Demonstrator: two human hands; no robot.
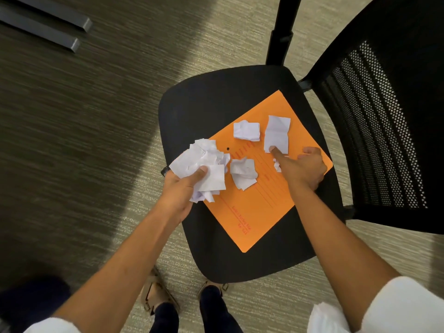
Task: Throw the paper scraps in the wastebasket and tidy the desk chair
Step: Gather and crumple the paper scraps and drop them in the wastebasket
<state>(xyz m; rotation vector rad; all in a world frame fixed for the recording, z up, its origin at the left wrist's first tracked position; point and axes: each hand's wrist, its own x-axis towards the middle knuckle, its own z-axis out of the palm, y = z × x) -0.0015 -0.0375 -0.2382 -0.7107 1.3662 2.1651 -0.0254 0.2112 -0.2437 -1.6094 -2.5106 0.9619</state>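
A black desk chair seat carries an orange folder. My left hand is shut on a bunch of crumpled white paper scraps at the folder's left edge. My right hand rests on the folder with its forefinger pressed on the lower edge of a folded white scrap; a tiny scrap lies by its thumb. Two more crumpled scraps lie loose on the folder, one near the top and one in the middle. No wastebasket is in view.
The chair's black mesh backrest rises on the right, and a black post stands behind the seat. Two dark metal bars lie on the carpet at the upper left. My feet stand just in front of the seat.
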